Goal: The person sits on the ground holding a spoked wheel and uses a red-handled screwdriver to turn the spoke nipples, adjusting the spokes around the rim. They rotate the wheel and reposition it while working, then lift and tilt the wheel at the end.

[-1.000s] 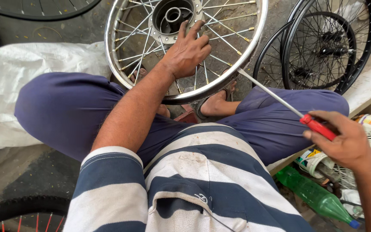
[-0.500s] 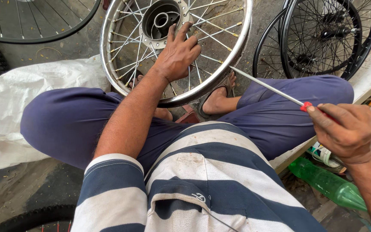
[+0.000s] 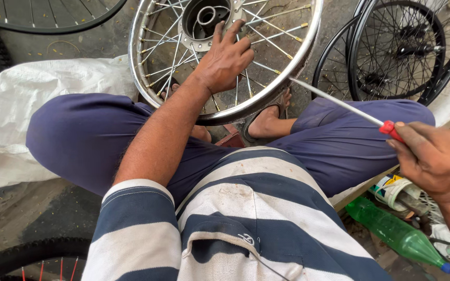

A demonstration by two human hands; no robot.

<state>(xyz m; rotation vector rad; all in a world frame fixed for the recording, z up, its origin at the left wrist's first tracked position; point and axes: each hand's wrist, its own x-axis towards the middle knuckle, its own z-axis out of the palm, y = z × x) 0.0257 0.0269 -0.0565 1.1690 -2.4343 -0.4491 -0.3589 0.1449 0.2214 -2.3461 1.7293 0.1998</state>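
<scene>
The shiny chrome spoked wheel [image 3: 225,57], propped between the knees, was steadied by the spread left hand [image 3: 225,61]. The red-handled screwdriver [image 3: 339,104] – clenched in the right hand [image 3: 436,158] – was set at the rim; spoke adjustment seemingly underway, careful tip seating needed.

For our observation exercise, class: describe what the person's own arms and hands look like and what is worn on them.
Both arms are bare from above the elbow down. The left arm comes out of a short sleeve with broad navy and off-white stripes. The left hand and right hand wear no gloves; no rings or watch show. The fingers look smudged with grime.
</scene>
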